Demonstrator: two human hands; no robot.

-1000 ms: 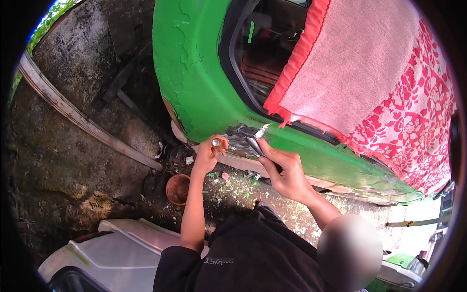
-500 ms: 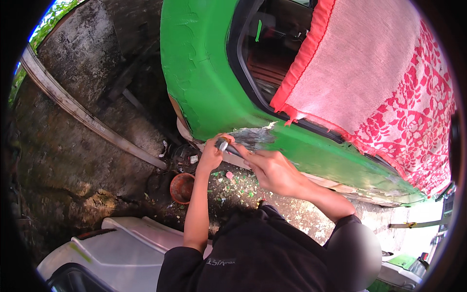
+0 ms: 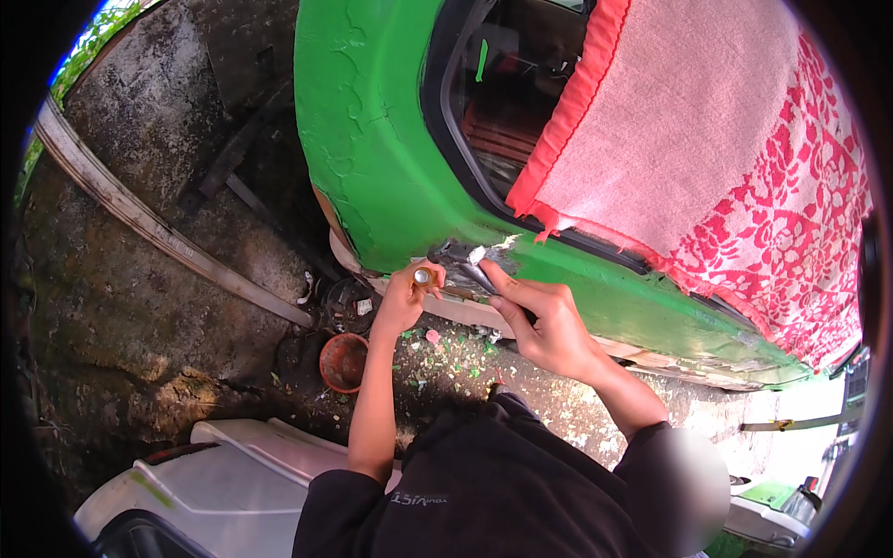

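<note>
The left hand (image 3: 400, 302) is clenched round a tool (image 3: 422, 276), its round metal end facing up, just off the lower side of the green car (image 3: 372, 167). The right hand (image 3: 554, 330) grips a hammer (image 3: 478, 276) by the handle, index finger stretched along it; the head lies over the car's scraped patch (image 3: 502, 264), just beside the tool's end. Whether it touches the panel cannot be told. A towel (image 3: 688, 121) drapes over the car's window, its fringed edge above the right hand. Beneath the car's lower edge, flake-strewn floor (image 3: 572, 409) leaves room; a bucket (image 3: 343, 365) stands there, near the left forearm.
</note>
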